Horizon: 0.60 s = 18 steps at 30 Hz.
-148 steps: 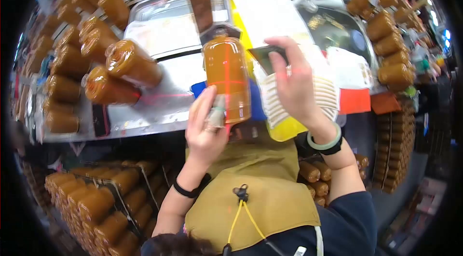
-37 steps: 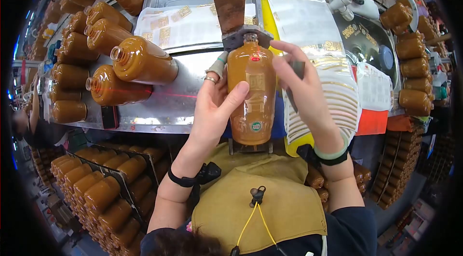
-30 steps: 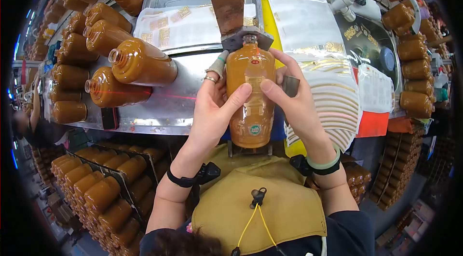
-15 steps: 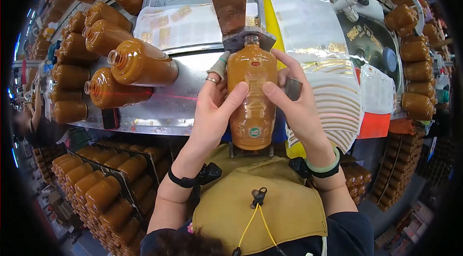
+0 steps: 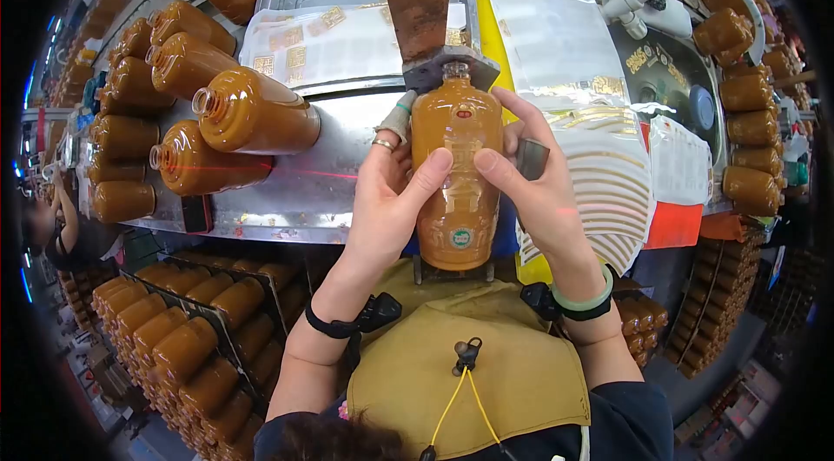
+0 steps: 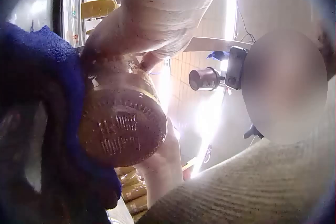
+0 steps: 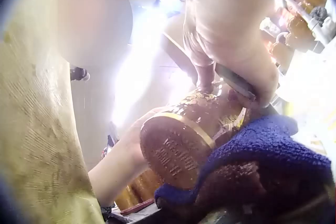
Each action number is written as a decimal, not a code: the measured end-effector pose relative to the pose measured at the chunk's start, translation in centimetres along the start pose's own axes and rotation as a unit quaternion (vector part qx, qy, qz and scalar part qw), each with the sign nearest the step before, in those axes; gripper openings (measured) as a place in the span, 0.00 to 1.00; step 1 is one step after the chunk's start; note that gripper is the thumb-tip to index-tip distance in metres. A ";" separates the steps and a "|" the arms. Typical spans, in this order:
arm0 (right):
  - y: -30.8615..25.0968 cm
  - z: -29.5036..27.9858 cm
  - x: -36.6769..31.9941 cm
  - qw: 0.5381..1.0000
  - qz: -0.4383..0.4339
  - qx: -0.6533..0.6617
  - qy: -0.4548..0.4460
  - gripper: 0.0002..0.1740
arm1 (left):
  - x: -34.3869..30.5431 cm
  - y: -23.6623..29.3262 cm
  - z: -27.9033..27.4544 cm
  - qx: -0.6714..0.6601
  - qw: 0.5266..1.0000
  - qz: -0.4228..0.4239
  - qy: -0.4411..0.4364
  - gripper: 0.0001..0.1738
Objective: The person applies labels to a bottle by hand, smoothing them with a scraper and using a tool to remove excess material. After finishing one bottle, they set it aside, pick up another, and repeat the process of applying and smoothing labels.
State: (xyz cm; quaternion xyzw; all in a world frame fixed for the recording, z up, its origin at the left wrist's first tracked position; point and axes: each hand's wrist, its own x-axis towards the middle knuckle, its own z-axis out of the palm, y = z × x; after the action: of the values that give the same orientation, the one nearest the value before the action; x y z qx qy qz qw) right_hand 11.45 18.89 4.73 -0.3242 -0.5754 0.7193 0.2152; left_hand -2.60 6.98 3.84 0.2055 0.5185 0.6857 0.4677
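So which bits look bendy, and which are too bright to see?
Head view: dark round rim, sides curving, probably a very wide lens; shiny glints on the held bottle. Left wrist view: the light strip glares white. Right wrist view: a bright glow blots out part of the background, and a patch at right is nearly white.

The brown bottle (image 5: 459, 187) is smooth and highly glossy, its base (image 6: 123, 129) embossed. The blue cloth (image 7: 268, 142) looks rough and napped, the bench (image 5: 334, 144) shiny metal, and the tan apron (image 5: 521, 383) matt fabric.
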 end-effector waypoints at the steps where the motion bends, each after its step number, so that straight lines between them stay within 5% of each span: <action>1: 0.0 0.0 0.0 1.000 0.000 0.000 0.000 0.40 | 0.0 0.1 0.0 0.003 1.000 -0.003 0.000 0.40; 13: -1.0 -0.9 0.6 0.999 0.002 -0.044 -0.020 0.39 | 0.1 0.1 0.2 0.020 1.000 0.013 0.002 0.41; 17: -3.7 -1.9 1.9 1.000 0.011 -0.016 0.001 0.31 | -0.1 0.3 0.9 0.051 0.998 0.039 0.007 0.39; 18: -3.8 -1.8 2.8 0.989 -0.110 -0.095 0.034 0.26 | -0.1 0.3 0.9 0.070 0.997 0.042 0.010 0.37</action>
State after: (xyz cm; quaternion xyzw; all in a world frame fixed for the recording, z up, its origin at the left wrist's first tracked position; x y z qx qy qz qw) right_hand 10.56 23.00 7.60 -0.3027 -0.6657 0.6218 0.2804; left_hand -1.98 7.39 4.52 0.2529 0.5605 0.6689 0.4177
